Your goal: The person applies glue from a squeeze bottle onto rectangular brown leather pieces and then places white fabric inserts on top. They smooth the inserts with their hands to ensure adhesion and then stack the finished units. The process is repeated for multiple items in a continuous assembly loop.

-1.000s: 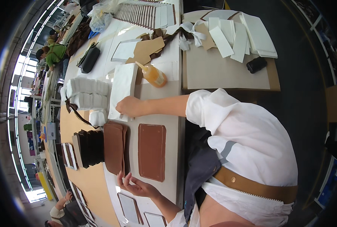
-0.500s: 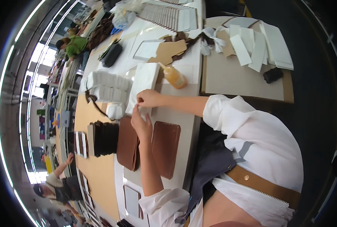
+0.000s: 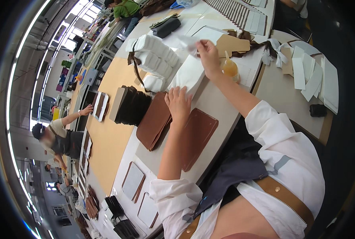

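Observation:
Between the fingers of my right hand (image 3: 209, 59) is a thin white sheet (image 3: 188, 43), lifted above the table and blurred by motion. Just below it lies a long white stack of sheets (image 3: 187, 73). My left hand (image 3: 178, 102) rests at the near end of that stack with its fingers spread, holding nothing. Under and beside the left wrist sit a pile of brown leather panels (image 3: 153, 121) and a single brown leather panel (image 3: 199, 137) with a stitched-looking border. A squeeze bottle (image 3: 230, 69) of amber liquid stands right of my right wrist.
Bundled white blocks (image 3: 155, 55) and a stack of dark pieces (image 3: 131, 105) stand to the left. Tan card pieces (image 3: 231, 44) lie beyond the bottle. At the right, a side table (image 3: 283, 89) carries white strips and a black object (image 3: 318, 110). Other people work across the table.
My hands have parted: the right has risen away with a white sheet, while the left has opened out over the stack's near end. The whole view has also turned.

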`<control>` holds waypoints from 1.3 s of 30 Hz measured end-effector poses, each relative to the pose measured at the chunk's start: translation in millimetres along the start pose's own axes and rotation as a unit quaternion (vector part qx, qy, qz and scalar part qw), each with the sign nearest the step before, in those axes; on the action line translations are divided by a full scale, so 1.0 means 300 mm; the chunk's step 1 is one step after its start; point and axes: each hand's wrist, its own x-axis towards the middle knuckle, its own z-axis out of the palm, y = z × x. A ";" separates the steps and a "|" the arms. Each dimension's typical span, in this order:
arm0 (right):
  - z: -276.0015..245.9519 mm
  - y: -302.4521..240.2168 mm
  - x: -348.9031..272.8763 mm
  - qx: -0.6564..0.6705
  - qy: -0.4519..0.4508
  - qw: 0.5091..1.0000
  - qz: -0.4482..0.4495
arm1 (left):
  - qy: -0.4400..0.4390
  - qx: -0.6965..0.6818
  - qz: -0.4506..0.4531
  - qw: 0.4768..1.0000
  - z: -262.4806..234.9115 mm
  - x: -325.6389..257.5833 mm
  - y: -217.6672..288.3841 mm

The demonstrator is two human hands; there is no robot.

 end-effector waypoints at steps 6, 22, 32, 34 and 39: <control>0.123 -0.346 -0.128 -0.073 -0.141 0.960 -0.230 | 0.047 -0.382 -0.100 0.917 -0.190 0.093 -0.017; -0.002 -0.233 -0.373 -0.169 -0.254 0.925 -0.227 | -0.124 -0.450 -0.235 0.853 -0.846 0.014 0.012; -0.040 -0.064 -0.537 0.062 -0.397 0.839 0.368 | -0.100 -0.440 -0.260 0.854 -1.036 -0.111 -0.058; -0.043 -0.079 -0.532 0.102 -0.355 0.858 0.358 | -0.060 -0.439 -0.301 0.845 -1.018 -0.171 -0.103; -0.080 -0.145 -0.485 -0.050 -0.384 0.885 0.259 | 0.008 -0.397 -0.385 0.833 -0.816 -0.391 -0.193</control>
